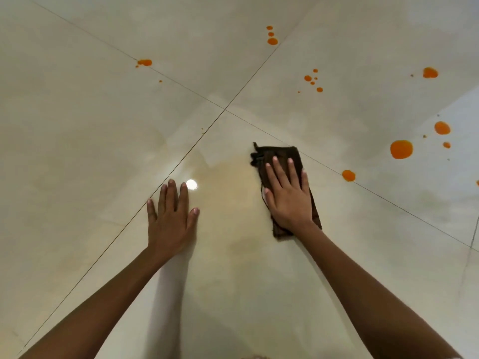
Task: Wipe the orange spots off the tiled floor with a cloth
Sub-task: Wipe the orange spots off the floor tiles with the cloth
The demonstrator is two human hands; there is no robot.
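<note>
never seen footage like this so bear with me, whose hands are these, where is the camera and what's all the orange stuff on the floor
There is no machine here: these are a person's two bare hands, filmed by one wide-angle camera worn on the head, looking forward and down. That is why both forearms reach up from the bottom edge. The surface is a pale tiled floor with thin dark grout lines. The right hand lies flat on a folded dark brown cloth, pressing it to the tile. The left hand rests open on the bare floor and holds nothing. The orange spots are what must be wiped off; many lie beyond and to the right of the cloth. A faint yellowish smear shows between the hands.
</note>
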